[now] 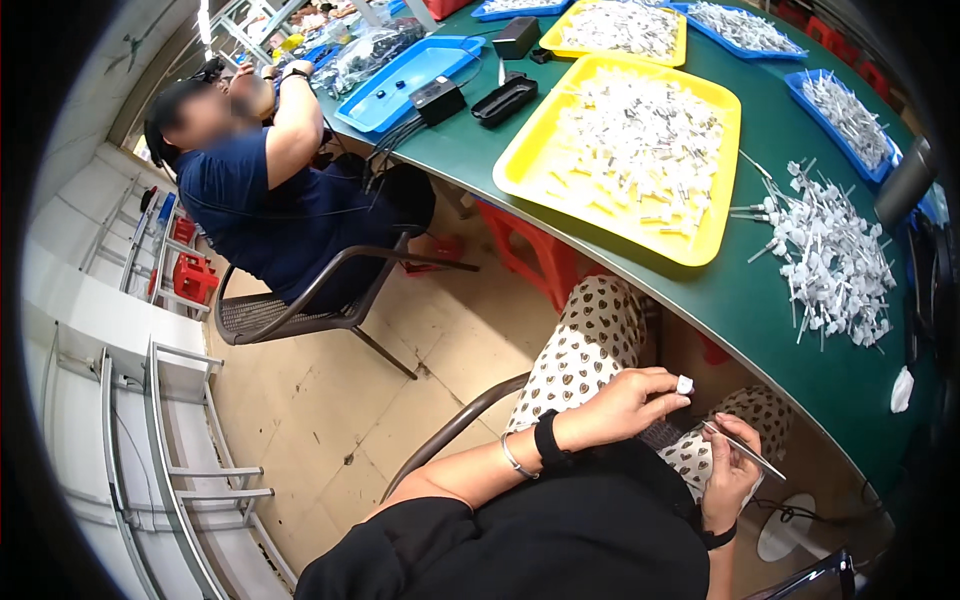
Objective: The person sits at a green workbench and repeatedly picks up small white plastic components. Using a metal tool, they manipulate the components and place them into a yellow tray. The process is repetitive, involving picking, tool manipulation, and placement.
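Note:
Over my lap, my left hand (638, 402) pinches a small white plastic part (685, 385) between thumb and fingertips. Lower and to the right, my right hand (730, 475) is closed around a slim silver metal tool (748, 451); its exact kind is hard to make out. The two hands are apart, and the tool does not touch the white part. A loose heap of small white parts with thin stems (830, 260) lies on the green table (775, 385), beyond my right hand. To its left stands a yellow tray (520, 165) holding many similar white pieces.
Another yellow tray (560, 45) and a blue tray (880, 170) with white parts stand farther back. A blue tray (420, 75), a black case (504, 100) and cables lie at the far left. A seated co-worker (270, 200) is at left. A white scrap (902, 390) lies near the right edge.

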A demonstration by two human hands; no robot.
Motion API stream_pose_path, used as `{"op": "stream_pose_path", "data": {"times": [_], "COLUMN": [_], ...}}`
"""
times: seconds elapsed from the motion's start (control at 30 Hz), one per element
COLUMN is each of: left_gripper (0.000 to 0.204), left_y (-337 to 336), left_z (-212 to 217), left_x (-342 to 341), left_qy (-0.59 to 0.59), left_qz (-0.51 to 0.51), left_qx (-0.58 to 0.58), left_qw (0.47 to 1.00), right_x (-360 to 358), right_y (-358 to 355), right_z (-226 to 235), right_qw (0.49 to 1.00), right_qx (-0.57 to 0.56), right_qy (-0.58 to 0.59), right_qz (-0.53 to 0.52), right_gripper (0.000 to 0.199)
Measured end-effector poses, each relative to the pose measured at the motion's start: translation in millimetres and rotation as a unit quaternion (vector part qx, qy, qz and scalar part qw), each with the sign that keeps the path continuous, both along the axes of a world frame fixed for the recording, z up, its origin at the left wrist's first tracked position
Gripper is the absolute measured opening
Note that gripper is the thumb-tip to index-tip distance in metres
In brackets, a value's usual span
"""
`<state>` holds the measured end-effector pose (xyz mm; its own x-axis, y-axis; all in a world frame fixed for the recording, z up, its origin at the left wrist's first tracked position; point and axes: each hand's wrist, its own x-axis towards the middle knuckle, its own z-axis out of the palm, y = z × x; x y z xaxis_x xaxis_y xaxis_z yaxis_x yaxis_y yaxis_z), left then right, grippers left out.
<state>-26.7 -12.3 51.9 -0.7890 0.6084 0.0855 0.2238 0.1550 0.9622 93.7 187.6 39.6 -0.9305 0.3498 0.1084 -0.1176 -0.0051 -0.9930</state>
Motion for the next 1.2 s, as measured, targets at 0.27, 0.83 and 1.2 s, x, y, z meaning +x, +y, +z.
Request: {"op": "stream_pose_path", "data": {"times": [0.27,0.83,1.2], "left_gripper": [0.022,0.017,0.012], "left_y": [5.7,16.3,18.4], "left_z": [-25.3,-48.3,-46.4], "left_x": [12.5,19.4,19.9], "left_qy": [-0.014,0.04,0.062], "left_qz": [0.021,-0.028,-0.023], "left_qx": [0.006,0.004,-0.019], "left_qw": [1.0,0.999,0.998], "right_x": [-9.6,-12.9,-18.6], "right_y": [-0.7,-10.0,-8.0], "right_z": [9.9,-5.2,2.1], "right_qw": [0.997,0.999,0.987], "right_qx": [-0.063,-0.004,0.153], "right_qy": [-0.037,-0.036,-0.031], "right_qz": [0.027,0.034,0.035], "right_gripper": [0.025,0.014,0.013]}}
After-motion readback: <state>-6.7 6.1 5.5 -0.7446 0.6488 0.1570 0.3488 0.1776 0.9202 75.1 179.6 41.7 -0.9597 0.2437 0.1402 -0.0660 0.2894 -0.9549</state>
